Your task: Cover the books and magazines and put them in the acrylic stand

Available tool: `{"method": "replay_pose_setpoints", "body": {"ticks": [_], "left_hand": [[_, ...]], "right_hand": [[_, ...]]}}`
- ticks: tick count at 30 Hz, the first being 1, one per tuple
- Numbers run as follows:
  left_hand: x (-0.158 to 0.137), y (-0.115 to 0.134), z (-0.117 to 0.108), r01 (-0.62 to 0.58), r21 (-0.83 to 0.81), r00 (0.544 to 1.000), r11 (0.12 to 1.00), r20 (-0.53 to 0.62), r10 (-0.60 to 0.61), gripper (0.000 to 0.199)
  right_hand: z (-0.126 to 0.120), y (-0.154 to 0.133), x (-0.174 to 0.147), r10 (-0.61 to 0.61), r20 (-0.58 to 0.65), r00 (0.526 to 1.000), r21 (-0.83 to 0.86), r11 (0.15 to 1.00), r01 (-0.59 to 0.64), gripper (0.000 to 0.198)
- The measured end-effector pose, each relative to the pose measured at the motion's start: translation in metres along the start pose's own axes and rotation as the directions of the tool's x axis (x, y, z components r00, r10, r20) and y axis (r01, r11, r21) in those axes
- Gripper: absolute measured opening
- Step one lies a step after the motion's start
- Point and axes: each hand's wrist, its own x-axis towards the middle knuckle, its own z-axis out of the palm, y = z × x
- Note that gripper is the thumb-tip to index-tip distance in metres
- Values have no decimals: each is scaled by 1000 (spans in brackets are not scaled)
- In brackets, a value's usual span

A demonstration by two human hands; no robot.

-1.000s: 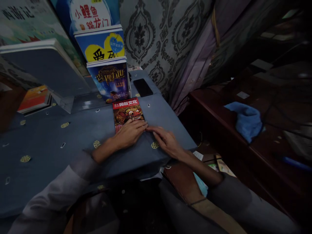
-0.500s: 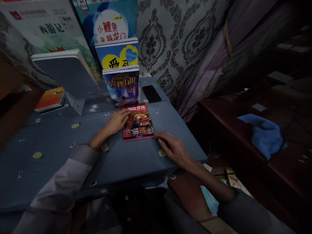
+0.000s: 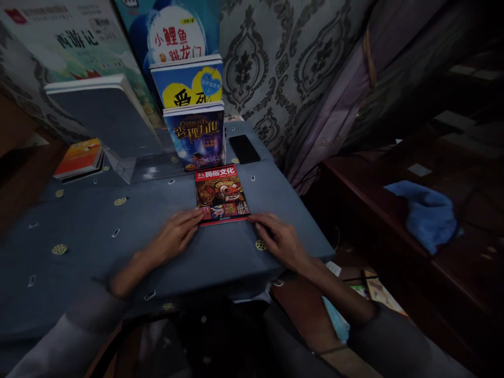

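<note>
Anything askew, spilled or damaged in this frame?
Mildly: the blue cloth lies crumpled near the edge of the dark red tabletop, which looks untidy. No spill or damage shows; the red magazine lies flat.

So it's just the one head-worn cam, looking forward and kinda steeply down at the tabletop [image 3: 224, 257], near enough that the left hand [image 3: 176, 234] and right hand [image 3: 282, 239] sit around mid-frame, with the patterned wall [image 3: 255, 58] up top.
</note>
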Motion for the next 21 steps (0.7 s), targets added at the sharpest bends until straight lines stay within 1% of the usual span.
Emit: {"method": "replay_pose_setpoints", "body": {"ticks": [2, 5, 9, 13, 16, 18, 21], "left_hand": [[-8, 10, -2, -42, 28, 999, 999, -4, 42, 42], [-4, 20, -1, -100, 63, 995, 993, 26, 99, 42], [21, 34, 9, -149, 108, 984, 983, 115, 136, 43], [54, 55, 28, -187, 96, 964, 978, 207, 164, 45], [72, 71, 40, -199, 81, 960, 977, 216, 178, 43], [77, 76, 43, -189, 64, 962, 980, 214, 171, 42], [74, 69, 37, -148, -3, 973, 989, 182, 146, 41]], "right_hand": [[0, 0, 0, 7, 5, 1000, 5, 1000, -7, 30], [-1, 1, 0, 0, 1, 1000, 17, 1000, 0, 30], [-1, 2, 0, -13, -11, 1000, 35, 999, 13, 29], [-2, 2, 0, 14, 10, 1000, 46, 999, -14, 34], [-1, 4, -1, 18, -16, 1000, 47, 999, -18, 36], [-1, 5, -1, 6, -32, 999, 48, 999, -4, 36], [-2, 5, 1, -7, -13, 1000, 51, 999, 7, 34]]}}
